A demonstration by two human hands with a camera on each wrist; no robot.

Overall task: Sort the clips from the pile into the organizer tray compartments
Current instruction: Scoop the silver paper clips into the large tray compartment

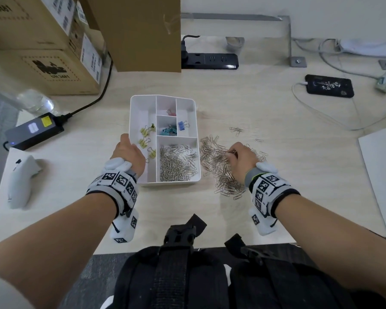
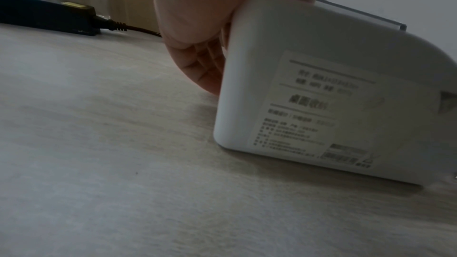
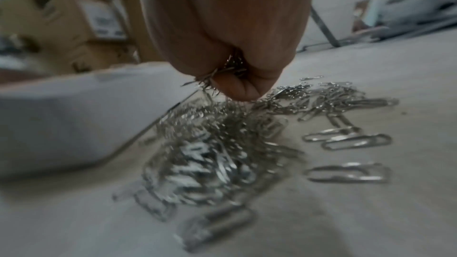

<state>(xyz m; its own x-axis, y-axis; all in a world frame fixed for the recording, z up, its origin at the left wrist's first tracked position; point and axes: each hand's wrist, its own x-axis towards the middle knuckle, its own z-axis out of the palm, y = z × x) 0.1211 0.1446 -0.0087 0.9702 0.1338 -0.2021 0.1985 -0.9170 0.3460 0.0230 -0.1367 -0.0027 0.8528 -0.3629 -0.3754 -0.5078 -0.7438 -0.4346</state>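
Note:
A white organizer tray [image 1: 140,103] sits mid-table, tilted up on its left side. My left hand [image 1: 129,152] grips its left wall, thumb over the rim; the left wrist view shows the left hand [image 2: 197,60] against the tray's labelled underside [image 2: 321,95]. Yellow binder clips [image 1: 146,139] lie in the tray's left compartment, pink, teal and blue ones in the small ones, and silver paper clips [image 1: 178,161] in the front one. To the tray's right lies a pile of silver paper clips [image 1: 218,168]. My right hand [image 1: 239,157] is closed on a bunch of them [image 3: 222,73] just above the pile [image 3: 215,153].
Cardboard boxes [image 1: 42,41] stand at the back left, a black power strip [image 1: 210,61] behind the tray. A power adapter [image 1: 34,130] and a white controller [image 1: 20,179] lie at left, a phone [image 1: 330,85] on a cable at the back right, a white board [image 1: 383,170] at the right edge.

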